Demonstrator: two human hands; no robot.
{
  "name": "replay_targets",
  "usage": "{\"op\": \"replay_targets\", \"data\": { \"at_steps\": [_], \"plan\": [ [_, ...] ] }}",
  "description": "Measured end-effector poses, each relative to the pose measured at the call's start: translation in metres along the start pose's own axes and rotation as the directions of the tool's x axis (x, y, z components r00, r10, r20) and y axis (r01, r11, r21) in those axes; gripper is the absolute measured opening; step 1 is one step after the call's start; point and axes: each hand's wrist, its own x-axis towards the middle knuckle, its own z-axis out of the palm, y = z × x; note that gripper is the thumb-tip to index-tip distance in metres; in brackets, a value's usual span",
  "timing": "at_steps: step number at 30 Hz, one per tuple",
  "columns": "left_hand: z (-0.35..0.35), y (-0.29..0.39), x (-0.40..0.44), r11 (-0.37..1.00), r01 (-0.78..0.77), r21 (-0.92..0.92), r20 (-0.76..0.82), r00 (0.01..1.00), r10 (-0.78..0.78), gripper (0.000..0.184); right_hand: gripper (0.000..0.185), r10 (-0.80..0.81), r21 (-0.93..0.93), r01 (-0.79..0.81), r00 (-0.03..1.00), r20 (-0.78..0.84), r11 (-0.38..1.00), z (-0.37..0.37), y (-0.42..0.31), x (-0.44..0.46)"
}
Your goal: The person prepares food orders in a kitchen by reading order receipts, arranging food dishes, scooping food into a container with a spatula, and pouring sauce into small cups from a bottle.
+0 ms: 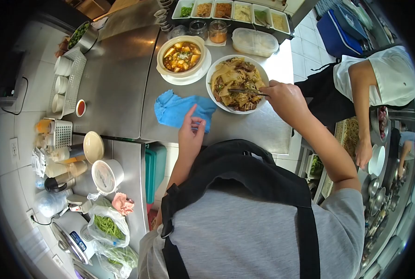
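Observation:
My right hand [284,98] is closed on a thin dark utensil [244,91], either chopsticks or tongs. Its tip reaches into wide noodles with meat [235,79], which fill a white bowl [211,96]. Over the near edge of a crumpled blue cloth [177,109] hovers my left hand [191,131], empty, with its index finger stretched out and the others loosely bent. Whether it touches the cloth I cannot tell. Left of the noodles, a beige clay pot [160,63] of tofu in red-brown sauce stands on a white plate [184,81].
Topping trays [223,10], jars [217,31] and a lidded plastic box [255,42] line the counter's back. A white basket [72,88] of cups and a sauce dish [81,108] are at left. A co-worker [370,79] stands close on the right, one hand near a pale bowl.

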Motion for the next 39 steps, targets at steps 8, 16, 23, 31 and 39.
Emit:
{"op": "replay_targets", "data": {
  "at_steps": [8, 16, 23, 31, 39],
  "plan": [
    [-0.005, 0.004, -0.005, 0.999, 0.025, 0.046, -0.008, 1.000, -0.025, 0.054, 0.015, 0.064, 0.010, -0.065, 0.993, 0.095, 0.998, -0.034, -0.002, -0.014],
    [-0.003, -0.001, -0.005, 0.998, -0.014, 0.055, -0.012, 1.000, 0.014, 0.054, 0.025, 0.118, -0.023, -0.116, 0.988, 0.097, 0.993, -0.050, 0.010, -0.007],
    [-0.003, 0.002, -0.002, 0.995, -0.056, 0.087, -0.009, 0.998, 0.057, 0.052, 0.012, -0.035, -0.132, 0.034, 0.999, -0.011, 0.991, -0.001, 0.019, 0.039],
    [-0.012, -0.005, -0.009, 0.995, -0.005, 0.096, -0.058, 0.998, 0.010, 0.052, 0.024, 0.081, -0.042, -0.080, 0.996, 0.032, 0.996, -0.034, 0.029, 0.022],
    [0.001, 0.002, -0.001, 0.990, -0.086, 0.109, 0.001, 0.996, 0.087, 0.050, 0.024, 0.150, 0.074, -0.142, 0.982, -0.119, 0.987, 0.011, 0.044, 0.030]
  ]
}}
